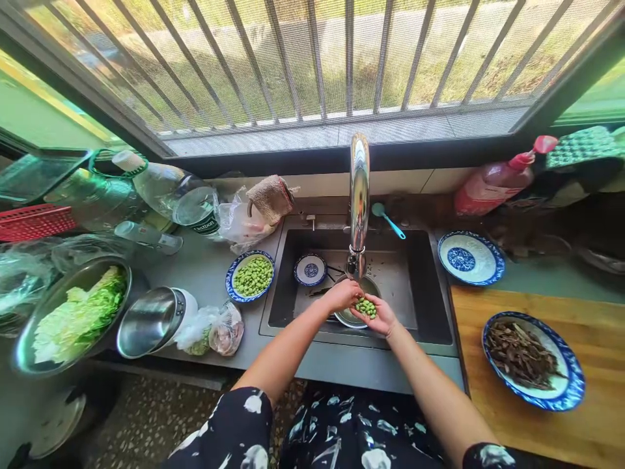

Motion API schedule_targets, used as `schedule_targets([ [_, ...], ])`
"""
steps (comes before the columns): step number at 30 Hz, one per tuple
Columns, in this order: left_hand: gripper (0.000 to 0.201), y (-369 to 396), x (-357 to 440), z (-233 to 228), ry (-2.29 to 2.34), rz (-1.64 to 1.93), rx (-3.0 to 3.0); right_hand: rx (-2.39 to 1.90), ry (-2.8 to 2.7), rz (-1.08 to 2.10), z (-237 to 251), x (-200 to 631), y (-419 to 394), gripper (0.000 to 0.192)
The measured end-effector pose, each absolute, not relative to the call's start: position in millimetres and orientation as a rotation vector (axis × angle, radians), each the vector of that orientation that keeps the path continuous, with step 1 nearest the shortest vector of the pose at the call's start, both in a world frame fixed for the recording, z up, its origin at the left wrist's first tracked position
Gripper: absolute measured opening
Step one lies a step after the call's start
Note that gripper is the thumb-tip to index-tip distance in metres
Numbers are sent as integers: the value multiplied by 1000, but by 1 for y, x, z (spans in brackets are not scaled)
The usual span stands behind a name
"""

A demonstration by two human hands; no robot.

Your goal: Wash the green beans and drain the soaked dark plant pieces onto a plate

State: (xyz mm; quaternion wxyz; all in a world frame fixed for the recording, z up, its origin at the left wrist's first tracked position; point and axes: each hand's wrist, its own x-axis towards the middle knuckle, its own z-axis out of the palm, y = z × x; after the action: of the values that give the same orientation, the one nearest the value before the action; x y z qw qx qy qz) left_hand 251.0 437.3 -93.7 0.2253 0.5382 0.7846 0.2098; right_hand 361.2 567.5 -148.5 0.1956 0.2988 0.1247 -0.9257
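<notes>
My right hand [381,318] is cupped palm up over the sink, holding a small heap of shelled green beans [366,307]. Just to its left, my left hand [343,295] has its fingers bent and pressed together at the edge of the heap; whatever they pinch is too small to make out. Both hands are under the chrome faucet [360,195]. Below them a metal bowl [349,320] stands in the dark sink [405,303], partly hidden by the hands. Left of the sink, a blue-rimmed plate [228,286] holds more of these beans.
Inside the sink lies a small blue-and-white dish [311,270]. A cutting board [600,339] bears a plate of dark dried strips [525,355]. Another patterned plate [471,258] is behind it. To the left are a steel pot [149,322], bagged food [225,330] and a basin of cabbage [81,316].
</notes>
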Motion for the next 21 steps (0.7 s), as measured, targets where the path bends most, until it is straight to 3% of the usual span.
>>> schedule_targets([
  [5,10,433,252,-94,2124,756,1309,797,424,-2537,-145,363,568,29],
  [14,16,415,246,-108,2031,1393,498,697,444,-2587,-144,367,576,33],
  [21,11,436,288,-138,2372,1081,402,952,461,-2885,-159,365,585,25],
])
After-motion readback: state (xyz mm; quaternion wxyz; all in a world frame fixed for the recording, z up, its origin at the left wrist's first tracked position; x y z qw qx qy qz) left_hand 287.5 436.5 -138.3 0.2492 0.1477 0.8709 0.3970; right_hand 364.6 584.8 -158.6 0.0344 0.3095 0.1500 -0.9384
